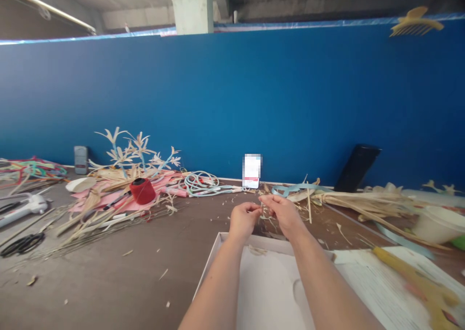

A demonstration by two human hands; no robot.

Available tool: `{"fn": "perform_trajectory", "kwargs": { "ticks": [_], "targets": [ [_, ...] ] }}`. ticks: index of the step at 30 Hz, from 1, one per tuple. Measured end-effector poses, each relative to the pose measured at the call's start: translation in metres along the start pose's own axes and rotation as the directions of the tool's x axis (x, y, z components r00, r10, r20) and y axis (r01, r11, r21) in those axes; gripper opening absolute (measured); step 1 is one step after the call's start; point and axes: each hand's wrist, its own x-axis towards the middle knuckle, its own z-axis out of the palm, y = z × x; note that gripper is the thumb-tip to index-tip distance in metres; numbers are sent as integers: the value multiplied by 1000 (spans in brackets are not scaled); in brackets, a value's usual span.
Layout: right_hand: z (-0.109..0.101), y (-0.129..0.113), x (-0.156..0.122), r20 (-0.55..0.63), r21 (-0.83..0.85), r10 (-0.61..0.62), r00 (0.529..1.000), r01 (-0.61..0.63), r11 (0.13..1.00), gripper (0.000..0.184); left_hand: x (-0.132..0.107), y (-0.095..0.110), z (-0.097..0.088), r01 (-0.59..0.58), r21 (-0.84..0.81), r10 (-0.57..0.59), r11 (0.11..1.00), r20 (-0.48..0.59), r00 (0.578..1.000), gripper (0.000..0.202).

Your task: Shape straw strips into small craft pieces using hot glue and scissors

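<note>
My left hand [245,219] and my right hand [282,213] are close together above the far edge of a shallow white box [269,281]. Both have thumb and fingers pinched. Whatever sits between the fingertips is too small and blurred to name. Pale dry scraps [300,206] lie on the table just past and beside the fingers. A few pale strips rest inside the box near its far wall. Behind the hands a lit phone [251,171] leans upright against the blue partition.
To the left are a red thread spool [142,190], dried-leaf flowers [140,148], scissors [23,244] and a white glue gun [25,209]. On the right lie a husk bundle [374,199], a white bowl [439,223], printed paper [363,277] and a yellow-handled tool [410,274]. A dark object [358,168] leans on the partition.
</note>
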Motion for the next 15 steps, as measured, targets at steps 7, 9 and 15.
{"fn": "perform_trajectory", "kwargs": {
  "ticks": [7, 9, 15],
  "targets": [
    [-1, 3, 1, -22, -18, -6, 1000, 6, 1000, 36, -1, 4, -2, -84, 188, 88, 979, -13, 996, 8],
    [1, 2, 1, -34, -10, -7, 999, 7, 1000, 35, -3, 5, -2, -139, 250, 143, 958, 2, 990, 6],
    [2, 1, 0, -47, -20, -28, 999, 27, 999, 37, -4, 5, -2, -179, 311, 189, 933, -1, 982, 6]
  ]
}}
